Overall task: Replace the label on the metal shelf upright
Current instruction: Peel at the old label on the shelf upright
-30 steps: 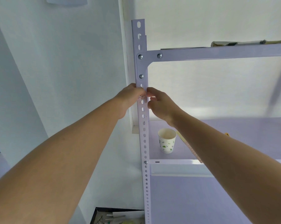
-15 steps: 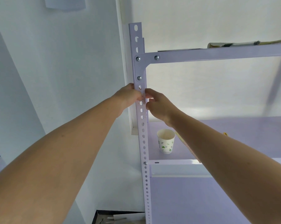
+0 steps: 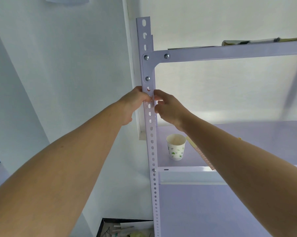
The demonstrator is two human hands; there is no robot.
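Label (image 3: 150, 99) sits on the upright (image 3: 152, 151) just below the bracket bolts (image 3: 147, 78), small and red-marked. Your left grip (image 3: 133, 102) curls round the upright's edge, seemingly to steady it, while your right grip (image 3: 170, 107) pinches the label's side, probably to work it. A paper cup (image 3: 176, 147) and ruler (image 3: 201, 155) rest on the shelf (image 3: 255, 134) below, well apart from your work.

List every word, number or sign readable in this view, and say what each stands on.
No text can be quoted.
On the label on the upright: reddish marks, too blurred to read.
On the strip on the shelf beside the paper cup: reddish marks, too small to read.
On the paper cup: green pattern, no words.
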